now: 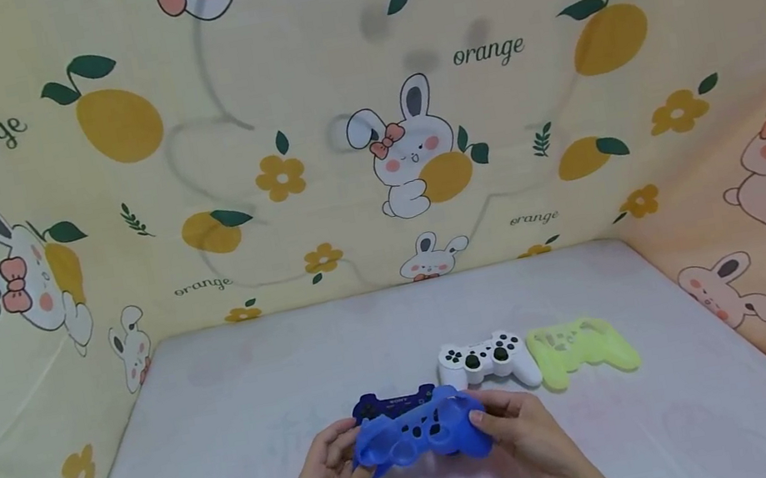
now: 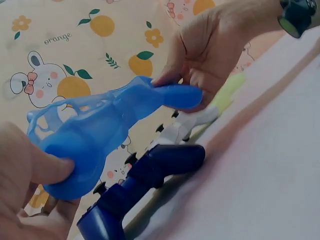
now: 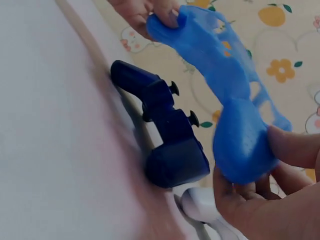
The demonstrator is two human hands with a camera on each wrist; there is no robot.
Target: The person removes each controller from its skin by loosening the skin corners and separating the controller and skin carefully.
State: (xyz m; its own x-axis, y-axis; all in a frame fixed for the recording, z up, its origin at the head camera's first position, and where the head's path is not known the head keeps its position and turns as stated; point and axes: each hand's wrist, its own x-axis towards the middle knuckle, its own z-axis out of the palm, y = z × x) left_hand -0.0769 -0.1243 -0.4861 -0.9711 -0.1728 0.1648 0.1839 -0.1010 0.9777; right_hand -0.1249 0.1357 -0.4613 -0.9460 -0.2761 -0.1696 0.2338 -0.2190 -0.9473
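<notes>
A soft blue silicone controller cover with cut-out holes is held up between both hands. My left hand pinches its left grip end between thumb and fingers, and my right hand pinches the right end the same way. Below the cover, on the table, lies a dark blue game controller, its thumbsticks pointing up; in the head view the cover hides most of it. Both wrist views show a gap between cover and controller.
Behind and to the right lies a white game controller. Beside it is a yellow-green silicone cover, close against the white controller's right side. A patterned cloth with rabbits and oranges walls the back and sides of the white table.
</notes>
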